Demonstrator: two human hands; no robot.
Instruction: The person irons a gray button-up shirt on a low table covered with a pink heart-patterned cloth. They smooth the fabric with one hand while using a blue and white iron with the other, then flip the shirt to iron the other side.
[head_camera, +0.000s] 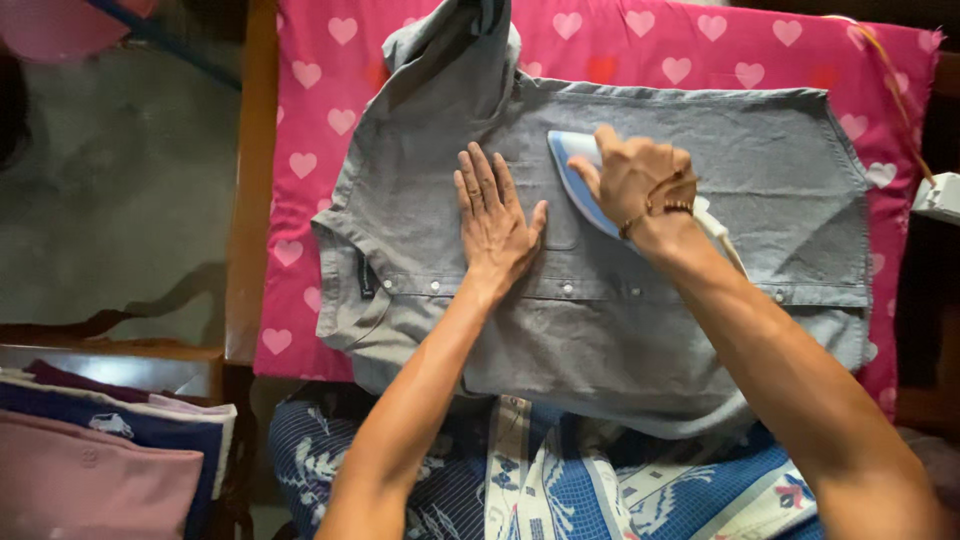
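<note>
- A grey button-up shirt (600, 300) is spread flat on a pink heart-patterned pad (320, 120), which lies on a wooden table (250, 200).
- The left hand (495, 225) is pressed on the shirt, palm down and fingers apart, just beside the chest pocket.
- The right hand (635, 180) is clamped around the handle of a blue-and-white iron (578, 175), which rests on the shirt above the button placket.
- The pressing step is judged to be under way.
- A steady glide across the shirt is called for next, with the flat hand kept out of the iron's path.
- Folded clothes (100, 450) are stacked below the table's left edge.
</note>
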